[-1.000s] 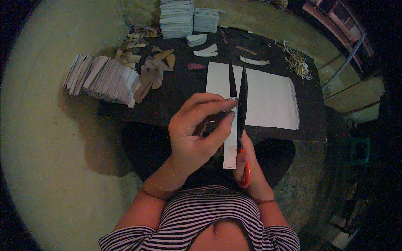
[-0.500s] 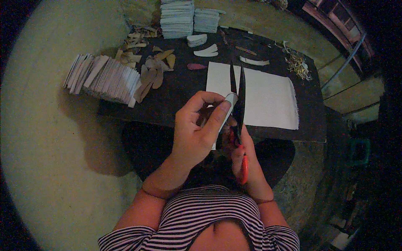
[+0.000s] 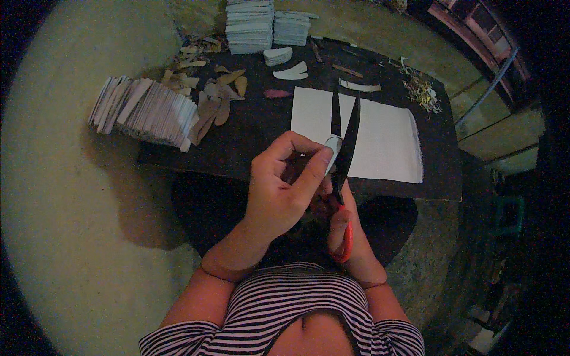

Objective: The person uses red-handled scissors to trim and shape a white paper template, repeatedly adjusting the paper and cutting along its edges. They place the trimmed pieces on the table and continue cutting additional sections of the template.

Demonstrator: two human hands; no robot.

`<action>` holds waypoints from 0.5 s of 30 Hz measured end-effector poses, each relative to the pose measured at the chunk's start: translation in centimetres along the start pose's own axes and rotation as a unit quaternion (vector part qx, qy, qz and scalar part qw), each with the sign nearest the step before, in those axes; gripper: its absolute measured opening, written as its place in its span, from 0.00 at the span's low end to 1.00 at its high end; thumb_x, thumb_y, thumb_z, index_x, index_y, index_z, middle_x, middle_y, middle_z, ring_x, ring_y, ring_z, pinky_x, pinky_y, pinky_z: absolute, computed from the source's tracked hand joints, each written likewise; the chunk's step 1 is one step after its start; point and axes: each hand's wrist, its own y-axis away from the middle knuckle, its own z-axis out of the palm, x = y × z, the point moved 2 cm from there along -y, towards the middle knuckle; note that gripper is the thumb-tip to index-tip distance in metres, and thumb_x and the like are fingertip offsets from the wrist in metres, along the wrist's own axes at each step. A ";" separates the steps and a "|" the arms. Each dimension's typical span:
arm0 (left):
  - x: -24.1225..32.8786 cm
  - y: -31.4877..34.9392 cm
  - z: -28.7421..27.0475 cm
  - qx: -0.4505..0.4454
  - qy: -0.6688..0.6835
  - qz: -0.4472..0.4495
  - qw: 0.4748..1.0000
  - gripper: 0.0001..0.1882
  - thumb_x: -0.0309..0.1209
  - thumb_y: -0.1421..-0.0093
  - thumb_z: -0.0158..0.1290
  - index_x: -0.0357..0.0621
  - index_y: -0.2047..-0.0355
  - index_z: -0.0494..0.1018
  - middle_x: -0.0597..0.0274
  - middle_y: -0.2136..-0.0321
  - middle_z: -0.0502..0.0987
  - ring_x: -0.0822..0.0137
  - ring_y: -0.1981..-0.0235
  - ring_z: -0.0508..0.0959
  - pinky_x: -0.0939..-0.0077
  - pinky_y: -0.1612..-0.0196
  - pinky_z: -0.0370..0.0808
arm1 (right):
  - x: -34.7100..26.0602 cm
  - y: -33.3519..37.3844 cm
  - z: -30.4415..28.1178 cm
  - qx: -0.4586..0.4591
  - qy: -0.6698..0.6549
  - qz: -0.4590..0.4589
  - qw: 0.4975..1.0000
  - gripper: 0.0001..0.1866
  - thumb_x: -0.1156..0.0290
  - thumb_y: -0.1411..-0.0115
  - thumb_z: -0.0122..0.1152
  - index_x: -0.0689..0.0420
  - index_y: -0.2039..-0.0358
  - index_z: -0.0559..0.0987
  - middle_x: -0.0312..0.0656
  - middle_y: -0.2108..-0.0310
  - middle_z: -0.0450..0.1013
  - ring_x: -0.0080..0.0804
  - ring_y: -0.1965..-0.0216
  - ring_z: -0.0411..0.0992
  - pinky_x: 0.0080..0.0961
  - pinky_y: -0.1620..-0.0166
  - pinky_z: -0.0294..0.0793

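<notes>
- Red-handled scissors sit in the right hand, whose fingers are through the loops; the dark blades stand open in a narrow V, pointing away over the table.
- The left hand pinches a small white paper piece between thumb and fingers, right against the blades.
- A white sheet lies on the dark board behind them.
- Fanned paper stacks and brown cut-outs lie at the left.

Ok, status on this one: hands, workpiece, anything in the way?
Left hand pinching small white piece. Right hand on scissors, blades open. White sheet beyond; nothing blocking.
</notes>
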 end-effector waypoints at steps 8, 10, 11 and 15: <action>-0.4 -0.2 -0.3 0.000 0.015 0.002 1.000 0.05 0.27 0.46 0.49 0.38 0.73 0.66 0.67 0.85 0.70 0.81 0.84 0.69 0.89 0.82 0.66 | 0.3 0.1 -0.9 -0.045 0.035 0.040 0.998 0.42 0.31 0.57 0.39 0.61 0.61 0.61 0.38 0.72 0.65 0.20 0.76 0.61 0.16 0.74 0.61; -0.4 -0.3 -0.5 -0.006 0.009 0.015 1.000 0.05 0.27 0.46 0.49 0.37 0.73 0.66 0.65 0.84 0.70 0.80 0.85 0.69 0.88 0.83 0.66 | 0.5 0.0 -0.7 -0.030 0.017 0.029 0.999 0.42 0.31 0.57 0.40 0.61 0.61 0.61 0.39 0.72 0.65 0.20 0.75 0.62 0.16 0.74 0.61; -0.4 -0.4 -0.6 -0.009 0.005 0.022 1.000 0.05 0.26 0.46 0.49 0.37 0.73 0.66 0.65 0.84 0.71 0.80 0.85 0.70 0.88 0.83 0.66 | 0.6 0.0 -0.6 -0.023 0.008 0.023 0.999 0.42 0.31 0.58 0.41 0.61 0.61 0.61 0.39 0.72 0.66 0.20 0.75 0.62 0.16 0.74 0.62; -0.2 -0.6 -1.2 -0.044 0.109 -0.056 0.992 0.05 0.24 0.47 0.47 0.36 0.70 0.67 0.61 0.81 0.71 0.77 0.83 0.71 0.87 0.81 0.67 | -0.1 0.0 -0.5 -0.040 -0.021 0.042 0.998 0.40 0.35 0.55 0.44 0.61 0.59 0.61 0.38 0.71 0.66 0.20 0.76 0.63 0.17 0.74 0.63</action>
